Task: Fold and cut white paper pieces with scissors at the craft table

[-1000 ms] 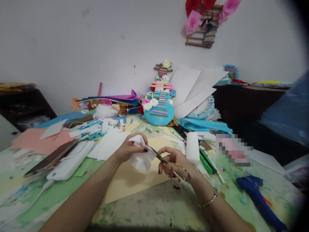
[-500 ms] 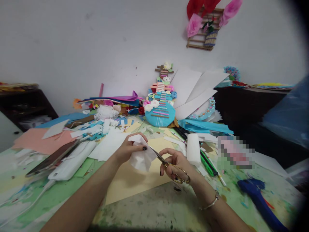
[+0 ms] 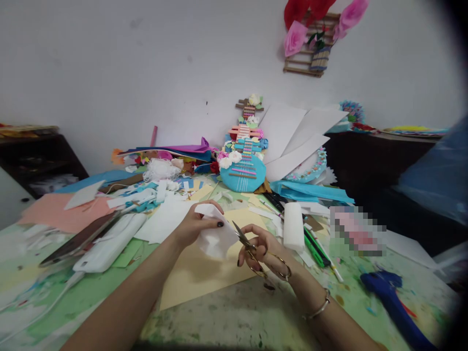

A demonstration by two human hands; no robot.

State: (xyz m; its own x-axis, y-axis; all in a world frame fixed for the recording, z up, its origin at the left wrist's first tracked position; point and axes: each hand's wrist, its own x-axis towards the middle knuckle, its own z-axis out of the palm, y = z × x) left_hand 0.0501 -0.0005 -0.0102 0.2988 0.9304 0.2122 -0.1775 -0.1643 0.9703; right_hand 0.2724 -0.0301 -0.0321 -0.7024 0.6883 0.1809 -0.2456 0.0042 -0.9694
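A thin white sheet of paper (image 3: 215,240), creased and curling, hangs from my left hand (image 3: 195,224), its edge pinched between thumb and fingers. My right hand (image 3: 262,243) has its fingers in the gold handles of a pair of scissors (image 3: 244,240). The blades are parted and point up and left at the paper's right edge; whether they touch it I cannot tell. Beneath both hands lies a cream sheet (image 3: 193,278) on the stained green tabletop.
A blue glue gun (image 3: 387,287) lies at the right. Close to my right hand are a white roll (image 3: 293,226) and a green cutter (image 3: 313,248). On the left rest a white power bank (image 3: 109,243) and a dark phone (image 3: 76,239). Behind stands a blue paper lute (image 3: 243,173).
The scissors have opened wider, blades and handles both spreading apart. My left hand and the white paper stay almost in place.
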